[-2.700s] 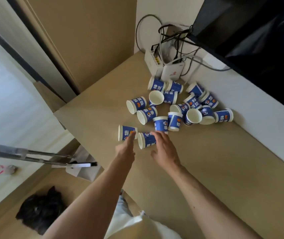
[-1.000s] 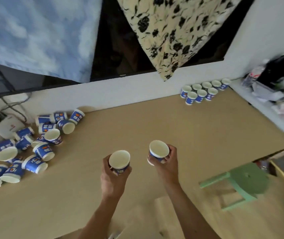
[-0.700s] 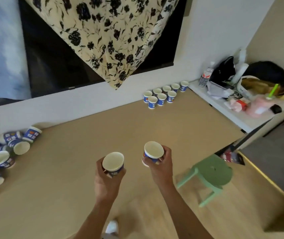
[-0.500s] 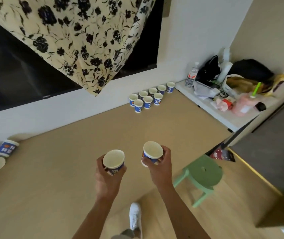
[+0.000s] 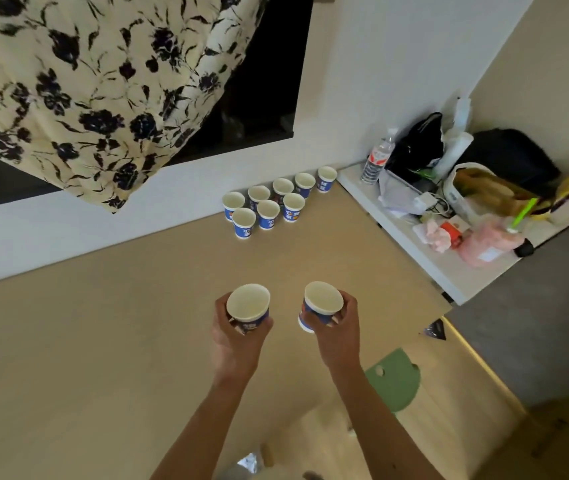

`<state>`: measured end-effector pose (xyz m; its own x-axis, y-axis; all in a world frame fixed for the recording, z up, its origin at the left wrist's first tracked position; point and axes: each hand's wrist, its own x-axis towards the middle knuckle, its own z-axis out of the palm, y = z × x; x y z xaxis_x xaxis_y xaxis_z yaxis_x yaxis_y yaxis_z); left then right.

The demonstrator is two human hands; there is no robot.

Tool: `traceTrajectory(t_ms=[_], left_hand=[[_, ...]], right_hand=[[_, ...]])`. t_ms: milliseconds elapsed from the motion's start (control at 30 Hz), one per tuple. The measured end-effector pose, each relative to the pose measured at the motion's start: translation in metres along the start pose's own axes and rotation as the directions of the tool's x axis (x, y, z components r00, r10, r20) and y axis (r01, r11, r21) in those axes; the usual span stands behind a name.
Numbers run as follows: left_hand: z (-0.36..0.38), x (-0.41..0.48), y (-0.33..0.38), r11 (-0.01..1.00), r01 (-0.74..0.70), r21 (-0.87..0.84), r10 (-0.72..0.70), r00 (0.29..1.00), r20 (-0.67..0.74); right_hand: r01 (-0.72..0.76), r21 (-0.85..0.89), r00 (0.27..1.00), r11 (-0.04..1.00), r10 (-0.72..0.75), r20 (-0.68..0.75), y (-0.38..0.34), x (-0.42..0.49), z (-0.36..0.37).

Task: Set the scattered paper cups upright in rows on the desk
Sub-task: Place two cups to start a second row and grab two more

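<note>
Counter [image 5: 103, 341]: tan, matte, flat laminate that takes up most of the lower view. Its far edge meets a white wall.

Floral cloth [image 5: 86, 81]: cream with a dark flower print, hanging limp over a dark pane [image 5: 265, 81] above the counter.

Side shelf [image 5: 449, 275]: white, butted against the counter's right end and cluttered with bags, wrappers and a clear water bottle [image 5: 378, 157].

Green stool [image 5: 394, 379]: round seat, on the floor below the counter's near right edge.

Standing cups [image 5: 269, 202]: eight blue-and-white paper cups, mouths up, close together against the wall at the far right corner of the counter. There are five in the back row and three in the front. Both rows run along the wall.

Left hand [image 5: 238, 336]: fingers wrapped round the wall of the left cup [image 5: 248, 304], which is mouth up, near vertical and held off the counter.

Right hand [image 5: 336, 327]: fingers wrapped round the right cup [image 5: 323, 301], which is mouth up and slightly tilted, so its white base rim shows.

Key relation: the standing cups lie straight ahead of both hands and well apart from them. The front row stops short of the back row at its right end. Judgement: the two free places are there, and the right hand is the nearer one to them. The thin, light paper walls should need only gentle pressure.
</note>
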<state>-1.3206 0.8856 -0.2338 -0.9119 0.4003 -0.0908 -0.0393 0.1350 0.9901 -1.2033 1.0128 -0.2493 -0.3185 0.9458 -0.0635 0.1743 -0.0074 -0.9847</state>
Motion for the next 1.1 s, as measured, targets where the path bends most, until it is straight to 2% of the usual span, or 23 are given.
traceTrajectory(t_ms=[100,367,867,1100], left_hand=[[0.02,0.008,0.008,1.0,-0.01,0.009,0.01,1.0,0.0],[0.068,0.031,0.018,0.998,0.047,0.032,-0.046,0.999,-0.026],[0.193,0.089,0.037,0.971,0.152,0.185,-0.126,0.981,-0.145],[0.215,0.11,0.028,0.955,0.171,0.242,-0.124,0.972,-0.199]], right_hand=[[-0.037,-0.008,0.999,0.999,0.036,-0.033,0.002,0.028,-0.006],[-0.076,-0.049,0.997,0.996,0.076,0.012,0.01,0.118,-0.004],[-0.06,-0.124,0.97,0.99,0.087,0.227,0.037,0.344,0.026],[0.035,-0.223,0.952,0.974,0.035,0.303,0.067,0.414,0.059]])
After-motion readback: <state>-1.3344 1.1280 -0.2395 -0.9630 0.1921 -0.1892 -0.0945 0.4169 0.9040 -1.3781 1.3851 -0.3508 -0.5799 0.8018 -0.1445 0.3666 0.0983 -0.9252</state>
